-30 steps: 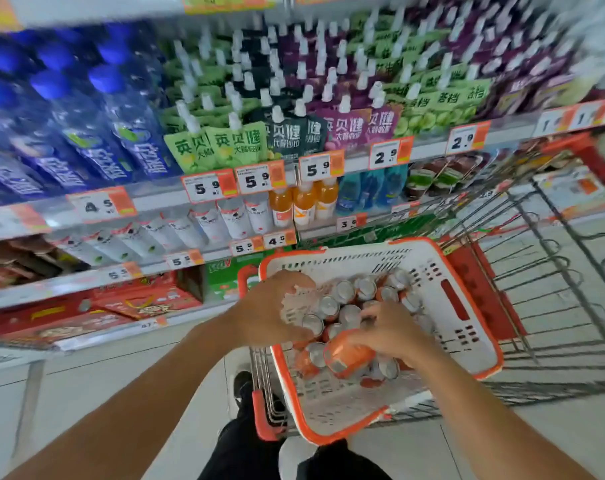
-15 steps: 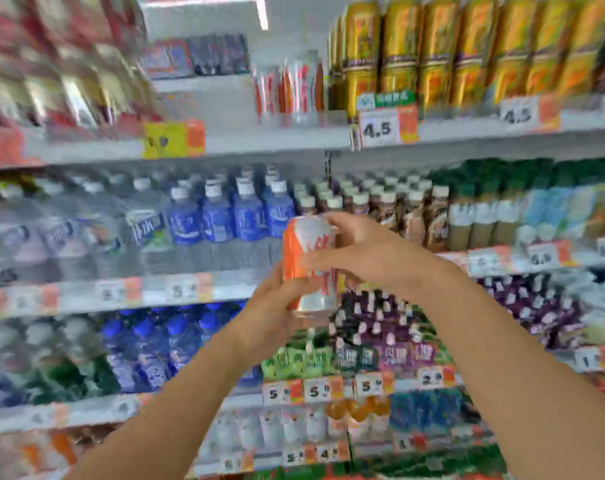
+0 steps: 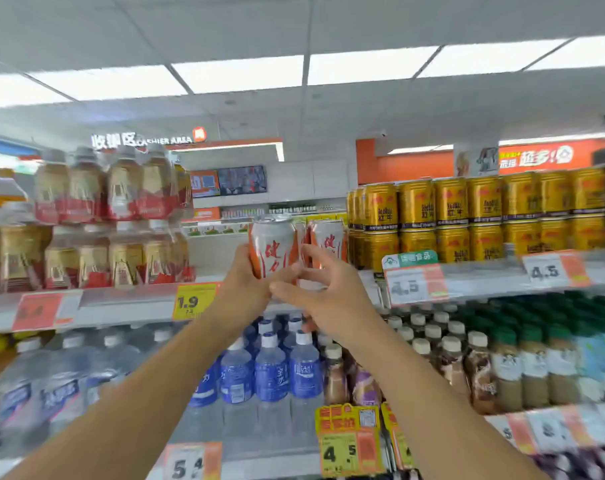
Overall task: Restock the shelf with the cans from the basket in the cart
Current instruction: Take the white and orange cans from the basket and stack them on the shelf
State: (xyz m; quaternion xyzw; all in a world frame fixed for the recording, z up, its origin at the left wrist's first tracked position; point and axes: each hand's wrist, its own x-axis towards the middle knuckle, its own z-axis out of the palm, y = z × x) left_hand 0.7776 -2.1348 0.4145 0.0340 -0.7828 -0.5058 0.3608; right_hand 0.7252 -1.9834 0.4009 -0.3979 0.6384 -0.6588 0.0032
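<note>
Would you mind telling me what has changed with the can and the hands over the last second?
The can came out of the basket and up to the top shelf, beside a matching can already standing there. The left hand, first on the basket rim, now grips it. The right hand, which lifted it, has let go and hangs open alongside. The can stayed upright once it was raised.

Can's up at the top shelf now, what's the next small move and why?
Probably ease the orange-and-white can forward onto the top shelf, into the gap left of the matching can. The left hand grips it at shelf level; the right hand is open beside it.
</note>
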